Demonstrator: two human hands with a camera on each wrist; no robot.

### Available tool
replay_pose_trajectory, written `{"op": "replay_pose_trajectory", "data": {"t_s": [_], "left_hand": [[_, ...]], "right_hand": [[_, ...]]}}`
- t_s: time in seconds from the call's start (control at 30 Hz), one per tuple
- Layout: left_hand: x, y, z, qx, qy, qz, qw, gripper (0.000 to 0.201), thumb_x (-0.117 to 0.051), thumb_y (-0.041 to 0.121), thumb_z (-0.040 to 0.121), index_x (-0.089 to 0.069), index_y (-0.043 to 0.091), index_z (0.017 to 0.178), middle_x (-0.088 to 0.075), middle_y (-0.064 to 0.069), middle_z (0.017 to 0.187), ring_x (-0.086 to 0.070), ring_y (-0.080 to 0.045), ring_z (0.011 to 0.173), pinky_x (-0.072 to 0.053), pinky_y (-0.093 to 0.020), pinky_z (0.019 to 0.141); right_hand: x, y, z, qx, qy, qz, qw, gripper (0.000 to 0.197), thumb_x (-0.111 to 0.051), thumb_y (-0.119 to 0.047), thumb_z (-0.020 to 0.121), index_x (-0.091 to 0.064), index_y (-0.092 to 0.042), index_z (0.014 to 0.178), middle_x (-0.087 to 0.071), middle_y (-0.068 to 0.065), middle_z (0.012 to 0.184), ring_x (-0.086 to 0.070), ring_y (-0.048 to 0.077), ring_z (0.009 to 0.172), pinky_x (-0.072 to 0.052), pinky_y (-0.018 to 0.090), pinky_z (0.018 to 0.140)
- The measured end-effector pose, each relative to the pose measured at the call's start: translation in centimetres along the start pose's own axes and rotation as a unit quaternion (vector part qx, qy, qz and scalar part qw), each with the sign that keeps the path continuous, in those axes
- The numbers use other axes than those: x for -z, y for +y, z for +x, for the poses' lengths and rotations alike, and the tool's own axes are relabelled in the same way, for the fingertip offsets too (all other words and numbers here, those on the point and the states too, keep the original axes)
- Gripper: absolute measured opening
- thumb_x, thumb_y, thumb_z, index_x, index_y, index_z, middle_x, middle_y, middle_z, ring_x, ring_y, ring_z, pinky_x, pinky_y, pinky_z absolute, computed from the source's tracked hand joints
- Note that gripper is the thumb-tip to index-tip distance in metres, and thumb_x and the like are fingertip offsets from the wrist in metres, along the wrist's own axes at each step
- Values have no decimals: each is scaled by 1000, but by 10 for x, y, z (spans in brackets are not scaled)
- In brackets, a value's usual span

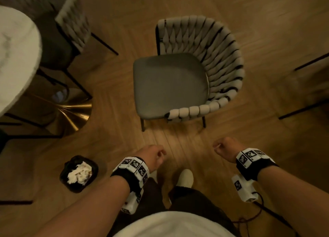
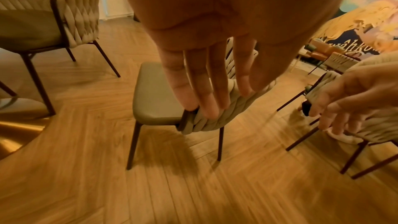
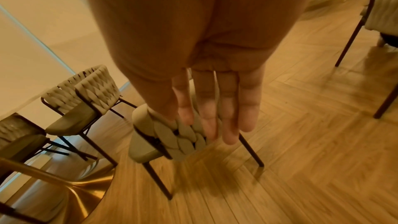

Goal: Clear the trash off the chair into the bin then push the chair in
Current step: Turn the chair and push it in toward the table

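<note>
While both hands hang empty over the wood floor [image 1: 178, 144], the chair [image 1: 170, 83] stands just ahead of the person, clear of the counter [image 1: 16, 58], its open seat front facing left toward that counter and its curved back wrapping the right and near sides. Its seat is a smooth grey rounded-square pad; the back is thick pale woven straps on thin dark metal legs. The left hand [image 1: 153, 156] and right hand [image 1: 227, 147] each show straight, relaxed fingers [image 2: 202, 91] in the wrist views, each grip apart and holding nothing, short of the chair. The bin [image 1: 79, 173], a small dark container with a black liner, sits on the floor to the person's left with crumpled white trash [image 1: 80, 172] inside. Writing on a colourful wall mural [image 2: 355, 28] is too blurred to read.
</note>
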State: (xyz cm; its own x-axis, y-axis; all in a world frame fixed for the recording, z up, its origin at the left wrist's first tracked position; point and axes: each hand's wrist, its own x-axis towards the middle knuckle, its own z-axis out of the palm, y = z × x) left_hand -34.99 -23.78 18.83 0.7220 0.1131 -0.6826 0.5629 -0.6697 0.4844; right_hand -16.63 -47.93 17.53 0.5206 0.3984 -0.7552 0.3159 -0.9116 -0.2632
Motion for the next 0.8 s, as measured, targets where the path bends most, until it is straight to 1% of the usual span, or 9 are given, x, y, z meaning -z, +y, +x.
{"op": "replay_pose_trajectory", "data": {"t_s": [0.13, 0.3, 0.4, 0.47, 0.53, 0.57, 0.63, 0.73, 0.8], "left_hand": [[13, 30, 35, -6, 12, -9, 1000, 20, -56, 30, 87, -61, 31, 107, -63, 7, 105, -58, -12, 94, -53, -38, 89], [43, 54, 86, -13, 39, -24, 999, 23, -52, 25, 89, -60, 28, 110, -63, 6, 107, -59, -12, 94, -51, -32, 86], [61, 65, 113, -8, 53, -26, 998, 21, -53, 26, 88, -61, 30, 107, -66, 5, 107, -60, -13, 92, -53, -35, 86], [72, 71, 134, 4, 54, -34, 998, 19, -54, 28, 87, -61, 30, 106, -67, 6, 105, -62, -14, 93, -54, -38, 85], [82, 83, 152, 21, 47, -47, 998, 20, -53, 29, 89, -60, 29, 107, -66, 6, 107, -62, -14, 96, -54, -38, 86], [85, 91, 161, 31, 48, -55, 997, 20, -52, 29, 89, -60, 30, 108, -66, 6, 108, -62, -15, 96, -54, -39, 87], [84, 108, 181, 54, 50, -74, 995, 19, -53, 30, 87, -59, 32, 105, -67, 6, 108, -62, -16, 94, -54, -41, 86], [73, 147, 219, 91, 48, -106, 989, 21, -54, 30, 85, -60, 32, 105, -67, 3, 109, -62, -18, 94, -53, -41, 86], [62, 179, 247, 121, 58, -124, 983, 23, -52, 30, 85, -60, 30, 106, -67, 2, 110, -61, -20, 99, -52, -40, 89]], "right_hand": [[50, 13, 26, 15, 15, -22, 1000, 22, -59, -24, 88, -68, -19, 106, -72, 9, 104, -64, 26, 99, -48, 31, 85], [113, 7, 70, 41, 27, -75, 996, 23, -55, -24, 89, -68, -17, 107, -70, 11, 108, -63, 29, 101, -51, 37, 87], [150, -1, 95, 71, 19, -108, 991, 21, -52, -23, 91, -67, -16, 104, -70, 10, 103, -64, 28, 95, -50, 33, 78], [175, -4, 114, 93, 19, -121, 988, 22, -51, -26, 91, -67, -17, 102, -71, 9, 101, -64, 28, 93, -52, 36, 79], [200, -5, 134, 112, 15, -137, 984, 22, -51, -26, 91, -68, -17, 101, -70, 11, 101, -65, 30, 93, -53, 39, 81], [213, -5, 143, 126, 8, -153, 980, 21, -51, -24, 91, -68, -17, 101, -70, 11, 103, -64, 30, 95, -53, 40, 83], [240, -3, 167, 155, -20, -200, 967, 25, -52, -24, 91, -67, -14, 108, -69, 9, 108, -63, 29, 100, -50, 37, 86], [281, 8, 216, 197, -32, -232, 952, 23, -52, -26, 90, -65, -21, 108, -68, 3, 104, -62, 25, 98, -45, 31, 78], [305, 19, 258, 247, -52, -271, 929, 22, -51, -26, 90, -64, -21, 108, -67, 3, 104, -62, 26, 98, -44, 32, 77]]}}
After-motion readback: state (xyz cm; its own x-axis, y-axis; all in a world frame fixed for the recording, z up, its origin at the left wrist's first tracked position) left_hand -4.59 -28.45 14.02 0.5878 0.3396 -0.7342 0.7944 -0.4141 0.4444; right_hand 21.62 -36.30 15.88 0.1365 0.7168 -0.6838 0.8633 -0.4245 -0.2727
